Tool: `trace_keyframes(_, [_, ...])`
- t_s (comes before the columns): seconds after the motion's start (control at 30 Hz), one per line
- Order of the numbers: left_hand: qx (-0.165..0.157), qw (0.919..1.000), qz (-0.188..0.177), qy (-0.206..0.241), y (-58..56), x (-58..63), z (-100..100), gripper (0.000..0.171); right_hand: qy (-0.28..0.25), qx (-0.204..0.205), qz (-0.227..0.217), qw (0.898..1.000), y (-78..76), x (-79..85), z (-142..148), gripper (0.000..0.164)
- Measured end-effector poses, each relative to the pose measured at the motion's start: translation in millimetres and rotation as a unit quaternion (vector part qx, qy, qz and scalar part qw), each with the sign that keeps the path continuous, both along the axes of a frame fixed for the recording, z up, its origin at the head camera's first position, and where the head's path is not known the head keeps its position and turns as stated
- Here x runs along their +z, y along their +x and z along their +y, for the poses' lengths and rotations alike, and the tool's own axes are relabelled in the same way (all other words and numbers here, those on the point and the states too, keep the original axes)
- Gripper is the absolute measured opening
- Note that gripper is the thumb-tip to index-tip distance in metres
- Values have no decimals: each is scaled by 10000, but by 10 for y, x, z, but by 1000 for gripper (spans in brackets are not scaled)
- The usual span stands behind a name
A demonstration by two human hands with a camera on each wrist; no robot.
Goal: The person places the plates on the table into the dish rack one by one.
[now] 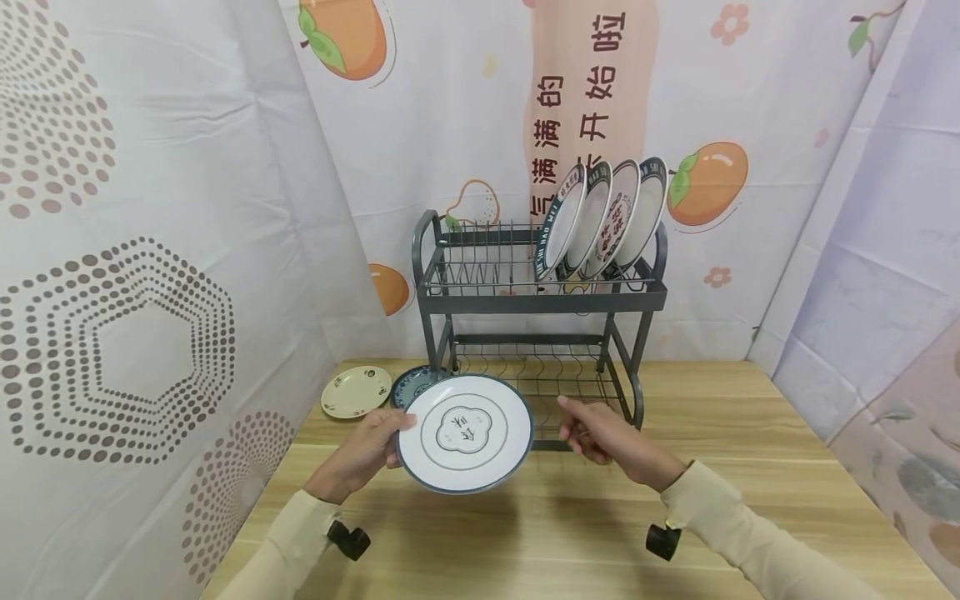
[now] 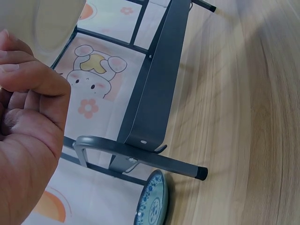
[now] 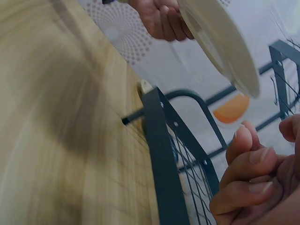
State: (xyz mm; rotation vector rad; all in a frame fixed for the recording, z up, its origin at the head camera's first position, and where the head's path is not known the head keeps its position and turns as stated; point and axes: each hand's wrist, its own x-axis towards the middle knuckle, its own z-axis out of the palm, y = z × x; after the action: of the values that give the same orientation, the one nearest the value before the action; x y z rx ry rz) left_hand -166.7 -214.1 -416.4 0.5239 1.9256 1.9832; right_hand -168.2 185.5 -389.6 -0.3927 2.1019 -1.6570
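A white plate [image 1: 495, 433] with a blue rim and a printed emblem is held in the air over the table by my left hand [image 1: 366, 450]. The thumb lies on the plate's face and the fingers curl beneath its left edge. In the right wrist view the plate's pale underside [image 3: 225, 42] shows, tilted. Apart from the plate's right side, my right hand [image 1: 611, 440] hovers with nothing in it, its fingers loosely bent. Behind the plate stands a dark two-tier dish rack [image 1: 540, 302]. On its upper tier several rimmed plates [image 1: 566, 221] lean upright at the right.
On the wooden table [image 1: 712, 508], left of the rack, lie a cream plate [image 1: 356, 392] and a blue patterned plate [image 1: 408, 385], the latter partly hidden by the held plate. Printed curtains [image 1: 420, 133] hang behind and at both sides. The rack's lower tier [image 1: 555, 379] has wire slots.
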Motion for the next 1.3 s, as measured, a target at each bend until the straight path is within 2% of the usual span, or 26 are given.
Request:
trace_keyframes(0.23, [79, 9999, -56, -139, 16, 14, 43, 28, -270, 352, -37, 9990, 115, -18, -215, 62])
trace_keyframes(0.47, [128, 9995, -140, -268, 22, 11, 80, 29, -394, 464, 57, 9981, 201, -18, -353, 62])
trace_keyframes(0.57, [91, 9995, -136, -256, 24, 4, 98, 29, -410, 463, 21, 9981, 221, -19, -388, 57])
trace_keyframes(0.77, [4, 9996, -115, -263, 23, -6, 116, 30, -641, 322, -21, 9974, 234, -35, -401, 39])
trace_keyframes(1.0, [-52, 9993, -221, -290, -9, -11, 131, 30, -801, -74, 5, 9968, 220, -33, -382, 38])
trace_keyframes(1.2, [-254, 9991, -71, -337, -99, 9, 120, 38, -1085, -160, 149, 9939, 208, -20, -355, 39])
trace_keyframes(1.3, [-91, 9993, -90, -344, -155, 35, 89, 46, -1095, -326, 189, 9933, 191, -20, -329, 39])
